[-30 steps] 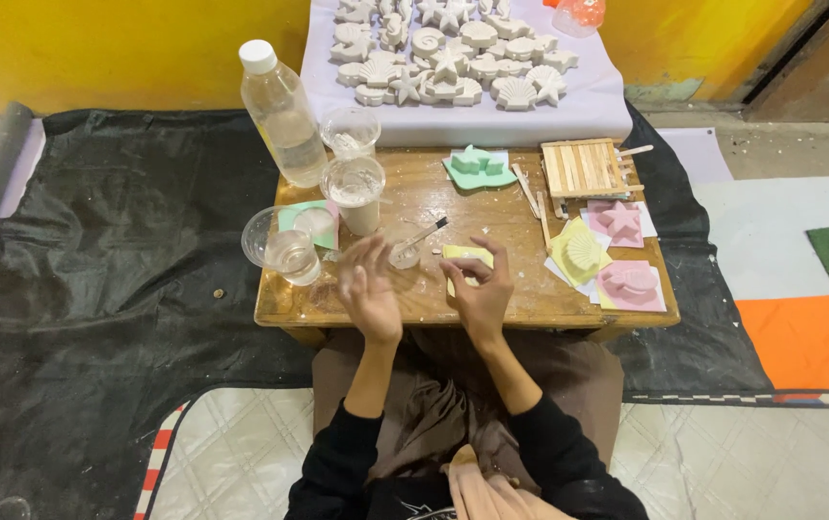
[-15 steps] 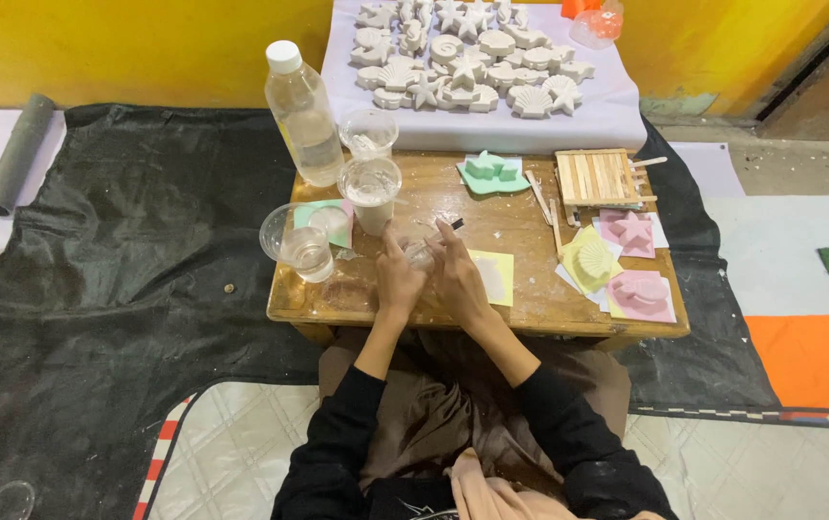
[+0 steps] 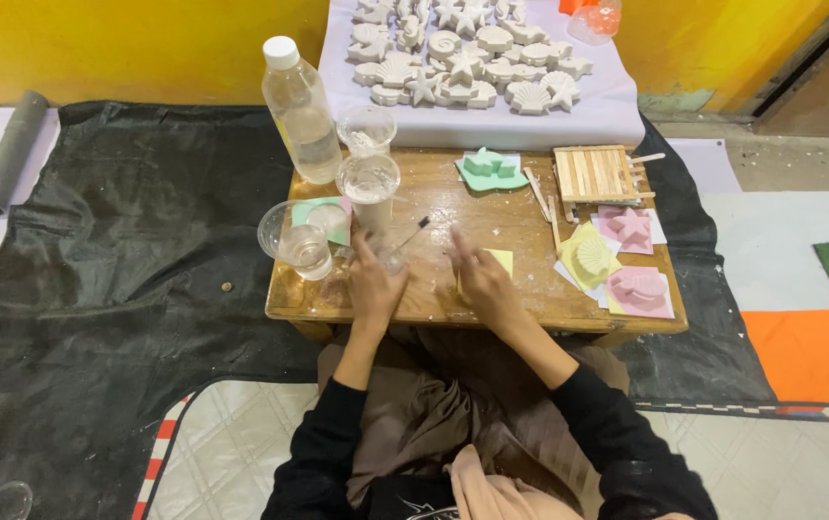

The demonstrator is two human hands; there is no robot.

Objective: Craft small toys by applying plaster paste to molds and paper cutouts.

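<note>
My left hand [image 3: 374, 281] lies on the low wooden table [image 3: 530, 300] and grips a small clear cup [image 3: 393, 256] from its left side. A thin dark-tipped stick [image 3: 413, 231] leans out of that cup. My right hand [image 3: 480, 279] rests flat with its fingers apart on a yellow piece [image 3: 502, 260], holding nothing. Just beyond my left hand stand a clear cup with white powder [image 3: 368, 185] and a wide clear cup [image 3: 293, 241]. A green mould [image 3: 326, 214] lies between them.
A plastic bottle [image 3: 301, 111] and an empty cup [image 3: 366, 129] stand at the table's back left. A teal mould [image 3: 487, 166], a stick rack [image 3: 594, 173] and yellow [image 3: 592, 255] and pink moulds [image 3: 638, 287] lie to the right. White plaster casts [image 3: 472, 63] cover the cloth behind.
Both hands were together at the small cup half a second ago. My right hand has since drawn away to the right onto the yellow piece. The left stays at the cup.
</note>
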